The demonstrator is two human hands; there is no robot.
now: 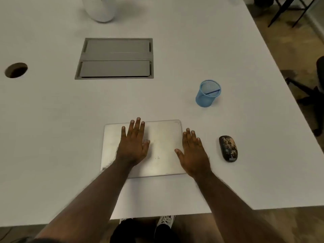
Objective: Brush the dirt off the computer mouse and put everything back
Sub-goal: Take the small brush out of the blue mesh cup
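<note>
— Where did the computer mouse [228, 148] sit?

— On the smooth white tabletop [52, 137], just right of the closed laptop [163, 148] and apart from it. It was a rounded oval, dark-bodied, its back mottled with tan and orange specks of dirt.

— And the hands?

— Both lay palm down and empty. The left hand [133, 146] rested flat on the laptop's matte silver lid, fingers [138, 127] straight and slightly spread, reaching toward the far edge. The right hand [193, 153] lay over the lid's right edge, fingers extended and close together, the thumb splayed onto the lid. Neither touched the mouse.

— Anything to brush with?

— A blue mesh pen cup [208, 93] stood upright beyond the mouse, well apart from it. A thin dark-blue stick [213, 92] leaned across its inside; I could not tell what it was.

— The rest of the surface?

— A grey rectangular cable hatch [115, 58] with two flat flaps was set into the tabletop farther back, a round grommet hole [16, 70] to its left, and the curved base of a white vase-like vessel [101, 9] at the far edge.
</note>
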